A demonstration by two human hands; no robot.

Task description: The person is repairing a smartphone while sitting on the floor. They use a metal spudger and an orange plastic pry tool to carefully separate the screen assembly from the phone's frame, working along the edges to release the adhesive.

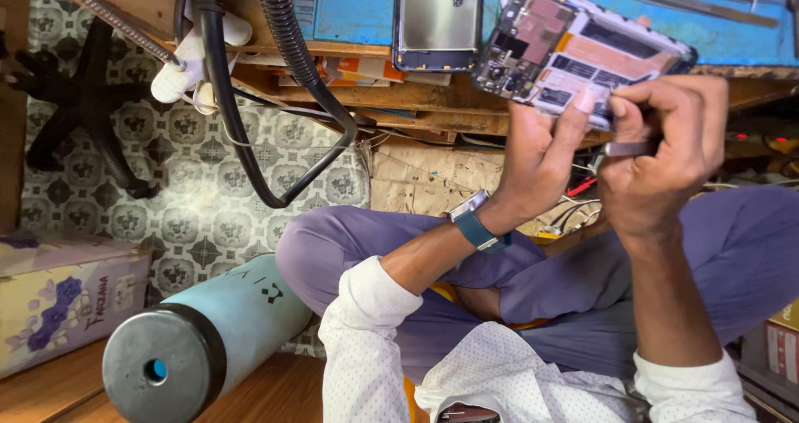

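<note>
Head view, one entry. Opened phone [574, 52], back cover off, circuit boards and flat battery area exposed; upper right of the frame, tilted, held in front of the edge of a wooden workbench [416, 102].

Left hand [537, 161]: fingers closed around the lower edge of the phone, thumb pressed on its bare inside. A watch with a blue strap [476, 221] sits on the wrist, white dotted sleeve [366, 323] pushed back below it.

Right hand [662, 152]: fingers curled shut on a thin metal tool [626, 148], seemingly tweezers, its tip hidden just beside the phone's lower edge; whether it touches the board cannot be told.

Behind the phone, top of frame: blue work mat [349, 7] on the bench, a second phone body with a shiny grey back [437, 19] lying on it, and long metal tweezers [691, 5] at the upper right.

Left of these: thick black ribbed hose [287, 40] and black cable [225, 115] hanging down from the bench.

Centre and lower right: purple trousers [732, 240], legs crossed.

Lower left: pale blue cylinder with a dark grey end cap [179, 352], lying on a wooden surface; next to it a box with purple flowers [62, 294]. Patterned tile floor [191, 190] and a black chair base [83, 106] at the upper left.
</note>
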